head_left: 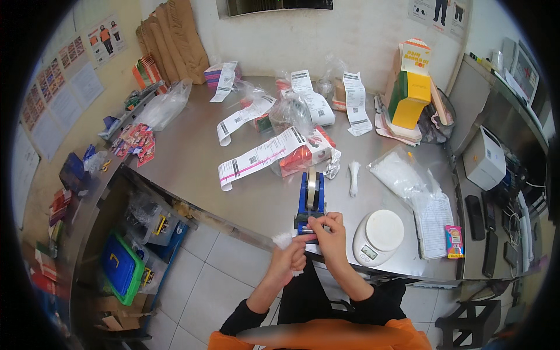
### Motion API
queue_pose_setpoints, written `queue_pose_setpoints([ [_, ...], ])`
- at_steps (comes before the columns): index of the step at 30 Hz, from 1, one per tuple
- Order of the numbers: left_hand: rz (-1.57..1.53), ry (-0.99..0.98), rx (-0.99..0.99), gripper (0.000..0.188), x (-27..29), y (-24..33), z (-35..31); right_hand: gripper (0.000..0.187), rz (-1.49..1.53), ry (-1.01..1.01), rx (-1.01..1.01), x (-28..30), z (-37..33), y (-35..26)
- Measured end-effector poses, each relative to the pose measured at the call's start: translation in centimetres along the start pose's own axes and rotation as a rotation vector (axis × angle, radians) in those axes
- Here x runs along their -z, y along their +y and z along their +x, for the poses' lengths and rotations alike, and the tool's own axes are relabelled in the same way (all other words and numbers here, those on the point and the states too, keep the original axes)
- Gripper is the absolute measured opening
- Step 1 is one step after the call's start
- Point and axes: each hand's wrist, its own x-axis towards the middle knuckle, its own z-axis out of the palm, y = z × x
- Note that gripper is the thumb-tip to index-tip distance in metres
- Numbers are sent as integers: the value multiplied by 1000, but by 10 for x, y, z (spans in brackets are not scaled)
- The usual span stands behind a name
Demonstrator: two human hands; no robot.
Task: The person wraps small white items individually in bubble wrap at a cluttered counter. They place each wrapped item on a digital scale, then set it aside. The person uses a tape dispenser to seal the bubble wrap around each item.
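Observation:
My left hand (286,261) is closed around a slim white bundle (282,240), whose ends stick out above and below the fist. What the bundle is made of is too small to tell. My right hand (331,238) pinches at the front of a blue tape dispenser (303,201), where the end of the tape comes off; the fingers mostly cover that end. A roll of tape (312,189) sits upright in the dispenser, near the table's front edge. The left forefinger reaches toward the right fingertips. A similar white bundle (353,178) lies beyond, to the right.
A white kitchen scale (379,238) stands right of my hands. Bagged packages with long paper receipts (262,157) cover the middle of the metal table (192,157). Farther right are a clear bag of white items (402,174), a pink packet (454,241) and a yellow-green carton (410,99).

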Motion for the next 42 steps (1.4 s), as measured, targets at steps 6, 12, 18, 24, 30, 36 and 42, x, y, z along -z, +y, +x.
queue_pose_setpoints([
  [6, -41, -90, -14, 36, 4, -2, 5, 13, -268, -180, 251, 44, -88, -39],
  [12, -10, -43, -19, 38, 2, -5, 8, 12, -344, -417, 259, 72, -119, -29],
  [18, 101, 33, -54, 26, -1, -6, 9, 12, -359, -443, 261, 73, -120, -9],
  [24, 264, 239, -126, 12, -3, -5, 14, 12, -342, -468, 231, 77, -118, 15],
  [30, 725, 344, -518, 12, 2, -21, 15, 10, -159, -612, -238, 79, -123, 46],
  [36, 870, 448, -495, 11, 9, -29, 3, 20, -67, -686, -402, 84, -129, 103],
  [42, 458, 391, -419, 9, -20, 3, -44, 45, -121, -542, -355, 101, -122, 68],
])
